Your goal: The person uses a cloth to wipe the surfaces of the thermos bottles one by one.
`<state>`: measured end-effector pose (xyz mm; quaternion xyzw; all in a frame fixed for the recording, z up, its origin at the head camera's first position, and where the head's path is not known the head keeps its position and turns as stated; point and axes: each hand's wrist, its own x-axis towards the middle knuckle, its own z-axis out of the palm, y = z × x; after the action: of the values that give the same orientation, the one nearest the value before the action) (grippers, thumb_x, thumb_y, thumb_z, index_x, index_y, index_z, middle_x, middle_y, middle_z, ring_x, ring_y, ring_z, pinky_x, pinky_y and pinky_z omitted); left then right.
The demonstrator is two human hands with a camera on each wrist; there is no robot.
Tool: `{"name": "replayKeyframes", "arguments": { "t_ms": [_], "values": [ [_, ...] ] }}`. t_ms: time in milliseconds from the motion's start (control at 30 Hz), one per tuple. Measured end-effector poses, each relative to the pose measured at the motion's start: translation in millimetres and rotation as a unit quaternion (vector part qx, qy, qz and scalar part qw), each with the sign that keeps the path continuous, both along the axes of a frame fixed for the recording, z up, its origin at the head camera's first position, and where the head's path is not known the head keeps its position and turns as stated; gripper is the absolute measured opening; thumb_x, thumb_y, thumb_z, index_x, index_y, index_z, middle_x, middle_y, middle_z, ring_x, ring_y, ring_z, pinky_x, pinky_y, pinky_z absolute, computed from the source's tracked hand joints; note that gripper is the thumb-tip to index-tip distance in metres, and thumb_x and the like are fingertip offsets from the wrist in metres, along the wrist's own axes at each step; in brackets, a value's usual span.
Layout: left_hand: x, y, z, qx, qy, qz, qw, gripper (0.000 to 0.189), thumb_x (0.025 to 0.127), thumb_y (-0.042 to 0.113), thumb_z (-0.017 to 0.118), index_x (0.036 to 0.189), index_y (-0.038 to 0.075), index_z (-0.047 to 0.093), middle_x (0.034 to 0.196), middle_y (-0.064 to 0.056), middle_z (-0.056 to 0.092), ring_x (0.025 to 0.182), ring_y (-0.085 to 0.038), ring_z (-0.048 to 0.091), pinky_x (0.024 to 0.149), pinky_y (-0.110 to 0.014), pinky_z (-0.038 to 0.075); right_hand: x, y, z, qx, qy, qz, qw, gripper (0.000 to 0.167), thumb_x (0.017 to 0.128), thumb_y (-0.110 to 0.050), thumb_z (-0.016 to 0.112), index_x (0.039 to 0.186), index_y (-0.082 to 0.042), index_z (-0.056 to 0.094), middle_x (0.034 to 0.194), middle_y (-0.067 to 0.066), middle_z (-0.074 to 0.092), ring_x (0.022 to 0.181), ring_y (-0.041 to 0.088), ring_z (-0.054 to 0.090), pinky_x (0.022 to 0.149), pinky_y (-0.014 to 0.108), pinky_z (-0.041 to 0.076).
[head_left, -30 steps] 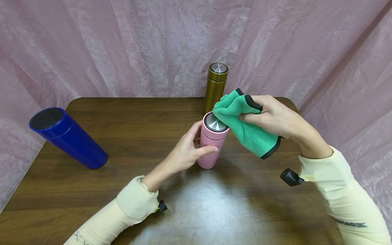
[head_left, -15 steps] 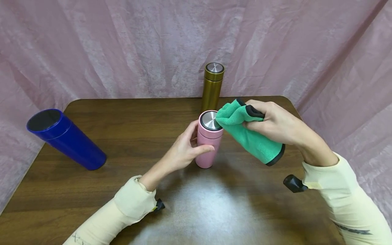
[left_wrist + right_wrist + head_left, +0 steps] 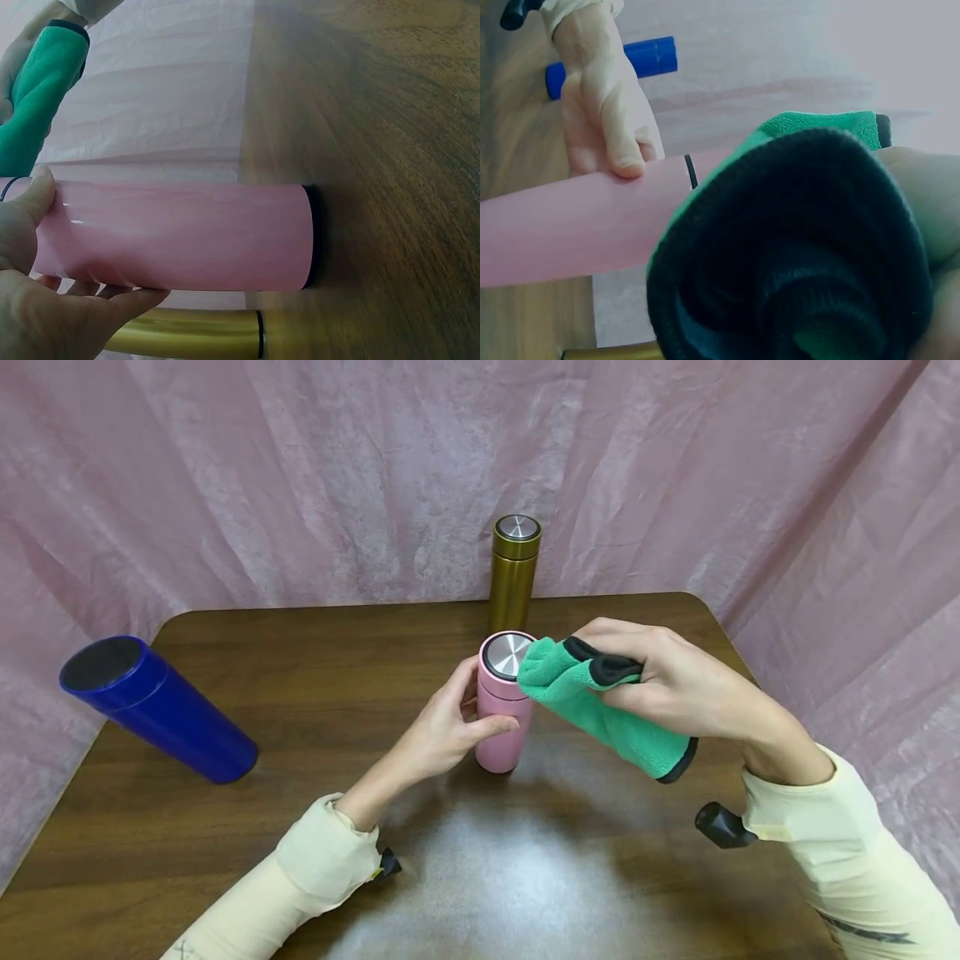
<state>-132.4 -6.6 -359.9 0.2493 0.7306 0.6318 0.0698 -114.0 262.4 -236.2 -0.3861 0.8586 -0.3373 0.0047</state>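
Apparently wiping, a person's right hand (image 3: 667, 681) pinches a green cloth (image 3: 611, 722) at four o'clock on the lid (image 3: 504, 653); the left hand (image 3: 442, 727), gripping the pink bottle (image 3: 507, 702), should brace against tipping.

The person wore long, pale cream sleeves (image 3: 862, 868) with loose edges. Left of the right cuff (image 3: 783, 806) jutted a rounded black block (image 3: 723, 825); elbowward of that cuff, a dark marking (image 3: 866, 932) crossed the fabric.

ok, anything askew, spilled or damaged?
Nothing stands out; no spill or damage visible. The blue bottle leans in the head view, likely lens distortion: the right wrist view shows it roughly parallel to the pink bottle.
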Motion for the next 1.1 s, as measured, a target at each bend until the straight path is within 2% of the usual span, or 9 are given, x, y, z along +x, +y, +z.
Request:
{"name": "replayKeyframes", "arguments": {
  "t_ms": [233, 400, 533, 700, 900, 1100],
  "values": [
    [0.2, -0.1, -1.2, 0.006, -0.002, -0.006, 1.0000, 0.079, 0.088, -0.001, 0.080, 0.154, 0.004, 0.037, 0.138, -0.016, 0.057, 0.125, -0.027, 0.059, 0.108, -0.039, 0.048, 2.0, -8, 3.2, 0.005, 0.015, 0.032, 0.9994, 0.049, 0.084, 0.016, 0.063, 0.122, -0.014, 0.072, 0.127, -0.007, 0.064, 0.109, 0.012, 0.061, 0.087, 0.022, 0.048],
    [0.5, -0.1, -1.7, 0.007, -0.004, -0.005, 1.0000, 0.078, 0.089, -0.002, 0.080, 0.154, 0.004, 0.037, 0.139, -0.015, 0.056, 0.126, -0.026, 0.058, 0.109, -0.039, 0.047, -0.6, -15, 6.5, -0.004, 0.033, 0.046, 0.9984, 0.041, 0.090, 0.010, 0.068, 0.122, -0.015, 0.073, 0.121, -0.007, 0.070, 0.107, 0.012, 0.065, 0.091, 0.023, 0.051],
    [0.1, 0.3, -1.7, 0.013, -0.006, -0.012, 0.9998, 0.079, 0.089, -0.002, 0.080, 0.155, 0.005, 0.037, 0.140, -0.014, 0.056, 0.126, -0.027, 0.058, 0.108, -0.040, 0.048, -5.6, -19, 9.1, -0.009, 0.037, 0.041, 0.9984, 0.035, 0.093, 0.006, 0.070, 0.121, -0.014, 0.073, 0.115, -0.007, 0.072, 0.099, 0.011, 0.067, 0.087, 0.024, 0.052],
    [-0.7, -0.3, -1.6, 0.017, -0.006, -0.019, 0.9997, 0.078, 0.089, -0.003, 0.079, 0.154, 0.006, 0.037, 0.137, -0.014, 0.058, 0.123, -0.028, 0.060, 0.106, -0.042, 0.050, -13.2, -28, 13.2, -0.009, 0.023, 0.016, 0.9996, 0.032, 0.091, 0.004, 0.075, 0.119, -0.012, 0.076, 0.110, -0.007, 0.074, 0.094, 0.009, 0.067, 0.085, 0.025, 0.053],
    [-2.3, -2.6, -1.4, 0.032, 0.003, -0.032, 0.9990, 0.077, 0.089, -0.007, 0.078, 0.152, 0.006, 0.037, 0.137, -0.016, 0.058, 0.121, -0.027, 0.060, 0.104, -0.042, 0.052, -21.6, -39, 22.6, 0.026, 0.033, 0.011, 0.9991, 0.028, 0.091, 0.001, 0.076, 0.114, -0.015, 0.078, 0.098, -0.008, 0.073, 0.084, 0.009, 0.064, 0.078, 0.029, 0.053],
    [-4.0, -3.6, -1.3, 0.032, 0.004, -0.045, 0.9985, 0.082, 0.090, -0.004, 0.078, 0.157, 0.013, 0.034, 0.144, -0.010, 0.054, 0.124, -0.027, 0.061, 0.103, -0.043, 0.052, -30.6, -47, 30.5, 0.052, 0.032, 0.026, 0.9978, 0.033, 0.091, -0.004, 0.079, 0.122, -0.014, 0.076, 0.106, -0.007, 0.075, 0.090, 0.008, 0.067, 0.081, 0.030, 0.055]
  ]
}}
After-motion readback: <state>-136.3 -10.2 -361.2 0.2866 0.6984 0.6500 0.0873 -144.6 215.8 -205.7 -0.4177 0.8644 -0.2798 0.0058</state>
